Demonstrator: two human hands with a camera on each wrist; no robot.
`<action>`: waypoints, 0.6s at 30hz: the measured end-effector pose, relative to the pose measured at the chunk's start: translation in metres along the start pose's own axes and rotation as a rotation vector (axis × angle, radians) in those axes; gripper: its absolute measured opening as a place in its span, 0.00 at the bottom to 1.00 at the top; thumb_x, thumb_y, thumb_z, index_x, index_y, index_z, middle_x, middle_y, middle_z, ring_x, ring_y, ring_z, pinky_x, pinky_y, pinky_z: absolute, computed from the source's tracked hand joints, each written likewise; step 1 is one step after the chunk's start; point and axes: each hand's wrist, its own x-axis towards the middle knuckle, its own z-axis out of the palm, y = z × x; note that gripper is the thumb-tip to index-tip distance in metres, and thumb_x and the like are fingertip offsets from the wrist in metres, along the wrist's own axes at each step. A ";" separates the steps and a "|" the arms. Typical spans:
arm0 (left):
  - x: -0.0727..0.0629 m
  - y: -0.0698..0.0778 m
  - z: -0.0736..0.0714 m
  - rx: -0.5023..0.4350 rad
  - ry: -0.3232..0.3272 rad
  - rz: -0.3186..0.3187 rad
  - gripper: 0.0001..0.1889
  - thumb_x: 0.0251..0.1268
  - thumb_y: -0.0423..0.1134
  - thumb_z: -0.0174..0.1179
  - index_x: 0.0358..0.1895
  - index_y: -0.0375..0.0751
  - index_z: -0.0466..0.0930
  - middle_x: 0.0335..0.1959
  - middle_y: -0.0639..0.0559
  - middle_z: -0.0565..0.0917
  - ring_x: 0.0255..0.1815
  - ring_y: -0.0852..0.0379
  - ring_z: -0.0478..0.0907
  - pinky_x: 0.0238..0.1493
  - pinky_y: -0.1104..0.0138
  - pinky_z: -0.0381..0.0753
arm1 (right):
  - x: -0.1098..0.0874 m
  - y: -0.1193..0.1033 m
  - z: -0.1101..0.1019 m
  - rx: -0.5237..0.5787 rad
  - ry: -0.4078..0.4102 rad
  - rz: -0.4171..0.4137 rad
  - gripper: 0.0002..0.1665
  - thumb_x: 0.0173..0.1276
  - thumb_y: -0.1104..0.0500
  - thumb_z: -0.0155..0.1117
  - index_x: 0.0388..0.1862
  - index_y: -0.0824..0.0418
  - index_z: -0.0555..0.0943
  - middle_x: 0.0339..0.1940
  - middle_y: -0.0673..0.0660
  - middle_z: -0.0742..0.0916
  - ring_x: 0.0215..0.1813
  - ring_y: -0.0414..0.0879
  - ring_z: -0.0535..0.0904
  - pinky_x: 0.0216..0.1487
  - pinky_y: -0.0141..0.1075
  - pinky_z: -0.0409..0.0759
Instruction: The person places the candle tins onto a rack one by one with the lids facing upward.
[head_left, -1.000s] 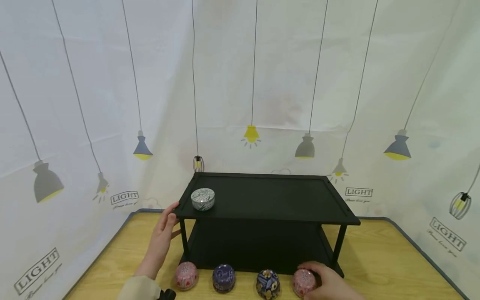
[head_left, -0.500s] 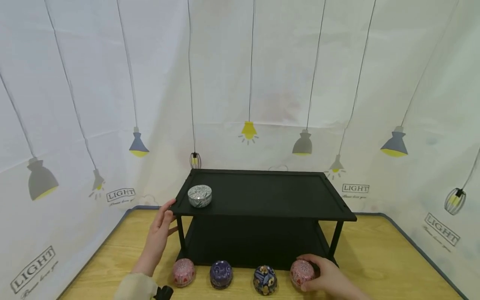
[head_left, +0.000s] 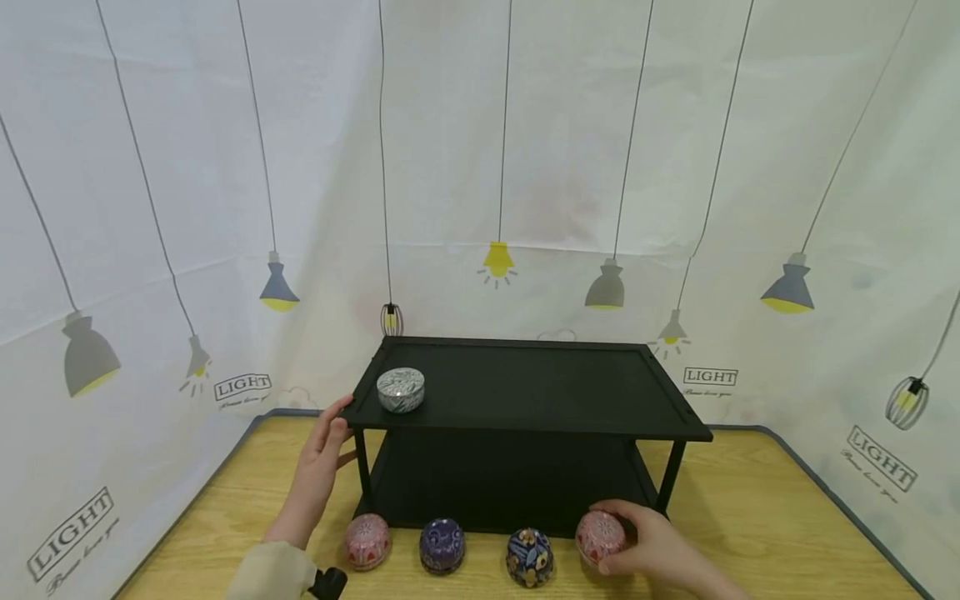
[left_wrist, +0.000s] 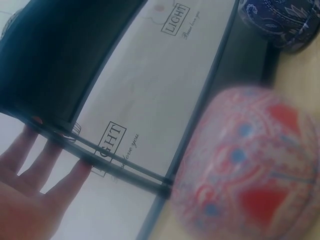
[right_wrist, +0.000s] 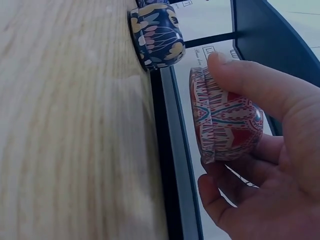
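My right hand pinches a small round tin with a pink, red and blue pattern between thumb and fingers. The right wrist view shows it raised off the tabletop, near the front of a black two-tier shelf. Fingertips of my left hand touch the left edge of the shelf's upper board, the fingers fairly straight in the left wrist view. On that board, at the left, sits a grey-white marbled tin. Another pink tin, a purple tin and a dark floral tin stand in front of the shelf.
The shelf stands on a light wooden table, its lower board under the raised one and posts at the corners. A white cloth printed with lamps closes off the back and sides.
My right hand has raised the pink tin and moved it slightly forward toward the shelf. The left hand keeps its place at the shelf's edge. The head view has shifted slightly.
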 end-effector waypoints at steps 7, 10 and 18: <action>0.001 0.001 0.000 -0.007 -0.003 0.003 0.24 0.81 0.49 0.38 0.74 0.50 0.57 0.74 0.41 0.55 0.68 0.38 0.59 0.61 0.37 0.64 | 0.000 -0.007 -0.003 0.038 -0.017 -0.007 0.38 0.56 0.59 0.76 0.62 0.72 0.72 0.50 0.60 0.82 0.47 0.52 0.79 0.40 0.40 0.81; 0.002 0.002 0.000 -0.014 -0.006 0.007 0.24 0.81 0.49 0.37 0.74 0.49 0.57 0.74 0.41 0.54 0.69 0.37 0.58 0.61 0.37 0.63 | 0.002 -0.009 -0.004 0.040 -0.018 -0.005 0.38 0.56 0.58 0.76 0.62 0.73 0.72 0.51 0.61 0.82 0.47 0.52 0.80 0.40 0.41 0.81; 0.001 0.002 0.001 -0.010 -0.002 0.011 0.24 0.81 0.48 0.38 0.74 0.48 0.57 0.74 0.40 0.53 0.68 0.35 0.59 0.60 0.36 0.64 | 0.003 -0.012 -0.005 0.014 -0.019 -0.026 0.38 0.57 0.56 0.76 0.62 0.72 0.73 0.49 0.59 0.82 0.46 0.51 0.80 0.39 0.38 0.81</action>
